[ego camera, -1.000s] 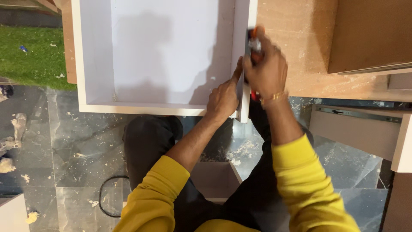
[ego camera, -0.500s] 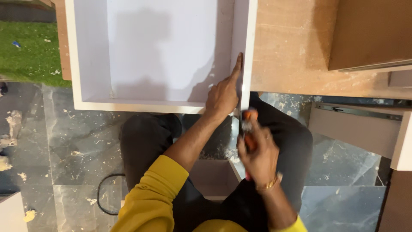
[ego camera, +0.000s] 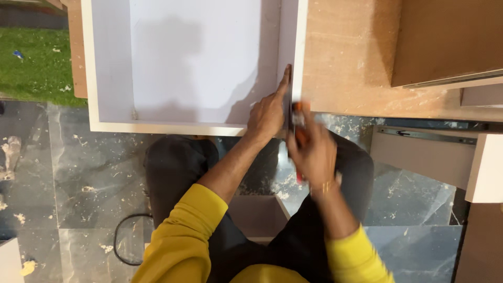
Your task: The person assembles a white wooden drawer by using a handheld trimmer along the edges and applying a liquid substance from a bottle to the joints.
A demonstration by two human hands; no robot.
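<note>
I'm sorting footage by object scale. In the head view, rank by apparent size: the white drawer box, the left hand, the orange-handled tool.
1. white drawer box
2. left hand
3. orange-handled tool, blurred and partly hidden by the right hand, so unsure.

1. The scene is evenly and fairly brightly lit; the white drawer box (ego camera: 110,68) is the brightest area, without harsh glare.
2. A soft grey shadow falls across the drawer box's inner panel, left of centre, and a second one darkens its right inner wall.
3. The right hand (ego camera: 312,152), just below the drawer box's right corner, is smeared by motion blur, as is the orange-handled tool (ego camera: 298,123) it holds.
4. The left hand (ego camera: 267,112), resting on that corner, is sharp.
5. The marble floor (ego camera: 84,173) below the drawer box shows a dull sheen.
6. Straight edges bow slightly towards the frame borders.
</note>
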